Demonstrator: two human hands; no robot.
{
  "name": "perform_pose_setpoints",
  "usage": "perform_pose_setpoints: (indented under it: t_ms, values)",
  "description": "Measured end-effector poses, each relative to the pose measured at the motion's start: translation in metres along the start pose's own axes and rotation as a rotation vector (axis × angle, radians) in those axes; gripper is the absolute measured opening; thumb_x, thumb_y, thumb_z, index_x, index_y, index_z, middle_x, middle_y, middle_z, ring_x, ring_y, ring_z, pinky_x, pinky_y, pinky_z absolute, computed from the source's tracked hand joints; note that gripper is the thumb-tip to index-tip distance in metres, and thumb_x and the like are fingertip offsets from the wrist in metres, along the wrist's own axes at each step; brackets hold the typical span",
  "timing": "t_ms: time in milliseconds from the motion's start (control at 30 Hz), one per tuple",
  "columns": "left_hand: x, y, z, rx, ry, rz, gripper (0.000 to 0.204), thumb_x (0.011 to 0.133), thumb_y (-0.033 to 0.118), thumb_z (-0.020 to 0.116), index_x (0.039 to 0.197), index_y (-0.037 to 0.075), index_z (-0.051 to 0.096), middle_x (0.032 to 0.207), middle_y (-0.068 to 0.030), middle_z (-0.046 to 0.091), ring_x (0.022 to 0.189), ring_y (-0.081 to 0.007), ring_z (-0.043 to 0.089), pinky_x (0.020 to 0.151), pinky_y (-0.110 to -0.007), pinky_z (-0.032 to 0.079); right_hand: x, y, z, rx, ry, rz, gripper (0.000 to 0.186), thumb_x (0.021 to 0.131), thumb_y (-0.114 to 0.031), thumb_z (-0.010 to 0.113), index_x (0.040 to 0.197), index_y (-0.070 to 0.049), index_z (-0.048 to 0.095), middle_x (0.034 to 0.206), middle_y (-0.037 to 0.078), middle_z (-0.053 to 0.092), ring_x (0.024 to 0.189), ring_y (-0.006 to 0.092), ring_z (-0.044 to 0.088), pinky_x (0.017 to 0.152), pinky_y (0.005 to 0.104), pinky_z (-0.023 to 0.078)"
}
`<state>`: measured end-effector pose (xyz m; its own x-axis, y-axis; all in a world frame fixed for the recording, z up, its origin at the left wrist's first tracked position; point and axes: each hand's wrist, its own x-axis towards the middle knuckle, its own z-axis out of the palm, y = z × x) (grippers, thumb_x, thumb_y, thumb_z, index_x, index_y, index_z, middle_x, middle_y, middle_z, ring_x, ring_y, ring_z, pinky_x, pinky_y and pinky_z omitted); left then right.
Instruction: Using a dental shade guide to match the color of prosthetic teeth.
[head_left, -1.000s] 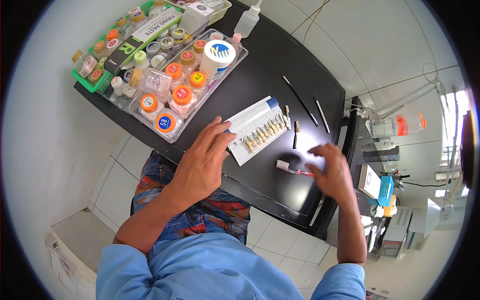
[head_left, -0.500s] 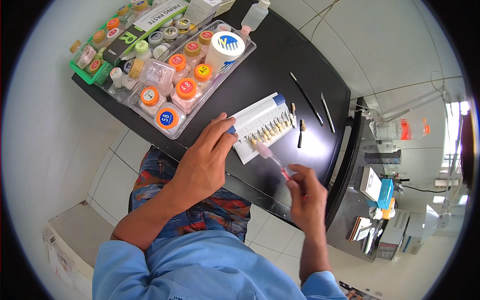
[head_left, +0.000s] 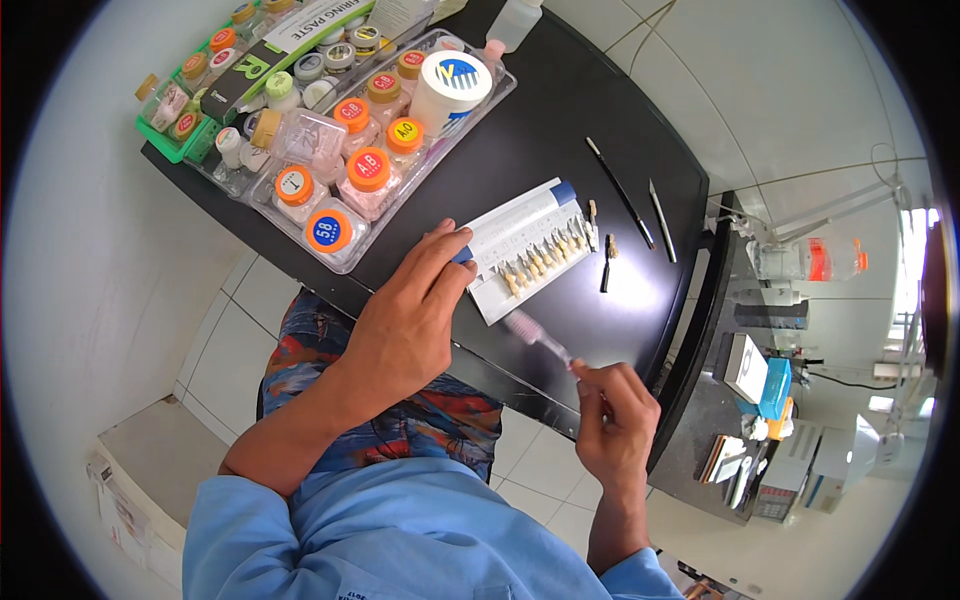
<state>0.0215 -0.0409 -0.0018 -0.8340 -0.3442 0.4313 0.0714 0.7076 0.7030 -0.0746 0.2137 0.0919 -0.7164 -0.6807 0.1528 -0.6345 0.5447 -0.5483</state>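
Left hand lies at the centre of the frame, fingers pressing the blue end of the white tooth shade card on the black table; right hand, lower right, pinches a thin pink-tipped tool pointing toward the card.

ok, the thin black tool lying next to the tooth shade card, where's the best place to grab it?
Pinch the long black tool mid-shaft, coming from above with fingers across its width. It lies flat and diagonal on the black table, with bare surface on both sides. A lighter tool lies to its right, so approach from the shade card side.
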Motion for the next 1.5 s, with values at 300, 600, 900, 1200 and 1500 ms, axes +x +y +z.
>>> perform_pose_setpoints:
  t_ms: [300,600,900,1200,1500]
  values:
    - [0.002,0.002,0.0,0.004,0.002,-0.003,0.024,0.102,-0.011,0.063,0.124,-0.008,0.071,0.156,-0.0243,0.063,0.153,-0.0466,0.06,0.123,-0.054,0.055,0.006,-0.007,0.019,0.025,-0.054,-0.006,0.032,0.097,0.014,0.074,0.121,-0.004,0.085,0.089,0.014,0.069,0.069,0.028,0.069,0.062,0.0371,0.053]
    - [0.003,0.002,-0.003,0.017,0.005,-0.017,0.022,0.102,-0.01,0.064,0.123,-0.007,0.072,0.156,-0.0231,0.063,0.153,-0.0457,0.06,0.124,-0.054,0.054,0.021,-0.006,0.034,0.038,0.042,-0.106,0.031,0.098,0.014,0.074,0.122,-0.002,0.085,0.093,0.014,0.069,0.065,0.0269,0.065,0.063,0.0363,0.052]
    - [0.004,0.007,-0.006,0.014,0.022,-0.018,0.023,0.101,-0.011,0.064,0.122,-0.006,0.072,0.154,-0.0241,0.066,0.152,-0.0465,0.061,0.124,-0.054,0.054,0.017,-0.019,0.002,0.083,0.04,0.023,0.024,0.098,0.012,0.077,0.115,-0.002,0.087,0.086,0.013,0.067,0.065,0.0263,0.065,0.061,0.0384,0.05]
    - [0.004,0.005,-0.001,0.023,0.015,-0.022,0.022,0.101,-0.012,0.062,0.119,-0.005,0.072,0.152,-0.025,0.067,0.15,-0.0474,0.063,0.123,-0.053,0.054,-0.001,0.005,-0.026,0.155,-0.022,0.102,0.024,0.093,0.01,0.074,0.11,-0.002,0.086,0.081,0.011,0.067,0.064,0.0184,0.064,0.059,0.0358,0.047]
    - [0.007,0.005,-0.003,0.061,0.008,-0.036,0.02,0.1,-0.01,0.063,0.118,-0.007,0.072,0.15,-0.0265,0.071,0.148,-0.0492,0.066,0.12,-0.054,0.056,0.021,0.068,-0.056,-0.097,0.151,0.093,0.048,0.096,0.017,0.053,0.138,0.0,0.069,0.108,0.019,0.065,0.09,0.0338,0.066,0.081,0.0423,0.054]
